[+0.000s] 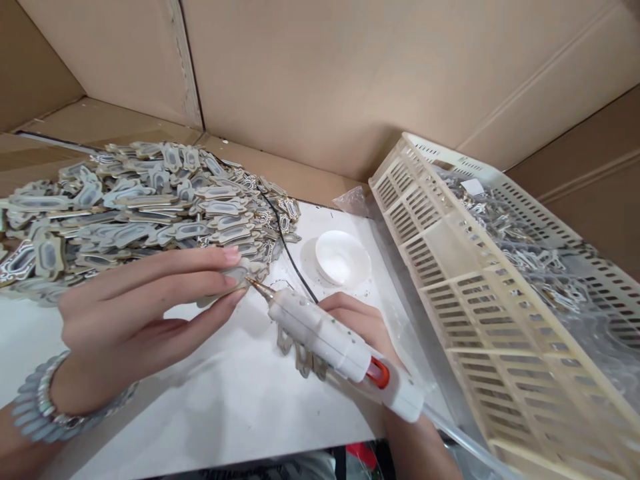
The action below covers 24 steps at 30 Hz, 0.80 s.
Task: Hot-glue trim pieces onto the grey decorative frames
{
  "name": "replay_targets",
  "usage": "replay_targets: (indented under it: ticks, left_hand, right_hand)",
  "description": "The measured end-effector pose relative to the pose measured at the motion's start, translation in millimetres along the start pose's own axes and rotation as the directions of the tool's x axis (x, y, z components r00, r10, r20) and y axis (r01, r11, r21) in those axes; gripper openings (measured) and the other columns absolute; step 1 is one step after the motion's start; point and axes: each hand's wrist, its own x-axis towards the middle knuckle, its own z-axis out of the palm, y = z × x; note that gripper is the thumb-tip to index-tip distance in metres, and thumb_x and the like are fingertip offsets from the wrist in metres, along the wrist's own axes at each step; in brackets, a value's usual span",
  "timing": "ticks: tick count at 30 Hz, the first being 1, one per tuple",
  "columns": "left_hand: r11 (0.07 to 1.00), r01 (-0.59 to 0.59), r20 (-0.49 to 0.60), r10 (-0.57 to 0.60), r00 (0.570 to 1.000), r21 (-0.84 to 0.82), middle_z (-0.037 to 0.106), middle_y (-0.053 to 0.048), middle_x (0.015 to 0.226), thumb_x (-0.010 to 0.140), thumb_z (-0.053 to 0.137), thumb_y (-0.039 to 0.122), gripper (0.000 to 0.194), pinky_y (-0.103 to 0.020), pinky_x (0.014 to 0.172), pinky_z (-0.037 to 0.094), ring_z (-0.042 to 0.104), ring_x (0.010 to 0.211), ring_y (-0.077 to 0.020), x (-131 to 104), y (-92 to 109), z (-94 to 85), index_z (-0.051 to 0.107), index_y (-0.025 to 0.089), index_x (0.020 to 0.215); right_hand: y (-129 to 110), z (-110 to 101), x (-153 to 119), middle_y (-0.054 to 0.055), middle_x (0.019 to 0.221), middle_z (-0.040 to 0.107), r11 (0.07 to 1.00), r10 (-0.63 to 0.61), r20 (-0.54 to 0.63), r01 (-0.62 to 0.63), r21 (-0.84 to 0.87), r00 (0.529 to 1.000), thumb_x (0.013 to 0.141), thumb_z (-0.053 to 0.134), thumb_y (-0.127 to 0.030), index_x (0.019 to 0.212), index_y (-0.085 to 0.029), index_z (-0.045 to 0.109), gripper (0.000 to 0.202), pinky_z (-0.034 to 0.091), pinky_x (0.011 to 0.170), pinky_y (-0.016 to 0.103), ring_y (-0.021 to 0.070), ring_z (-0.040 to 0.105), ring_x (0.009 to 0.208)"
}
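Note:
My left hand point(145, 307), wearing beaded bracelets point(50, 400), pinches a small grey ornamental plate point(220, 293) between thumb and fingers. A white glue gun point(325, 333) with a red-orange part rests in my right hand point(360, 327), whose fingers are partly hidden behind it. Its thin brass-coloured nozzle point(260, 287) meets or nearly meets the plate's edge at my left fingertips. From the gun's rear runs a translucent rod point(465, 440). Several similar plates point(303, 360) lie on the white tabletop below the gun.
A large heap of ornamental plates point(150, 200) spreads across the left. Behind the gun stands a small white bowl point(340, 257), with a black cord point(287, 247) beside it. A cream slatted basket point(450, 300) with bagged parts fills the right. Cardboard walls point(325, 80) enclose the back.

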Motion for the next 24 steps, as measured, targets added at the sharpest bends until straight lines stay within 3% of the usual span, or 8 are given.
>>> replay_targets:
  ticks: [19,24]
  left_hand:
    - [0.996,-0.075,0.019,0.074,0.997,0.044,0.077,0.005,0.103,0.081,0.073,0.022,0.01,-0.023,0.089,0.064,0.074,0.088,-0.0132,0.7,-4.2,-0.2,0.07,0.029,0.087]
    - [0.998,-0.021,0.029,0.019,0.999,0.061,0.076,0.01,0.106,0.084,0.071,0.025,0.01,-0.024,0.091,0.064,0.073,0.091,-0.0113,-1.5,1.2,-1.5,0.069,0.033,0.09]
  right_hand:
    - [3.3,0.7,-2.7,0.004,0.092,0.068,1.0,-0.012,-0.01,0.012,0.0,1.0,0.092,0.06,-0.031,0.085,-0.021,0.069,0.014,0.052,0.07,0.025,0.0143,0.066,0.076]
    - [4.9,0.5,-2.1,0.004,0.092,0.068,1.0,-0.028,-0.011,0.028,-0.005,1.0,0.092,0.059,-0.032,0.086,-0.022,0.069,0.016,0.052,0.069,0.026,0.0153,0.066,0.076]
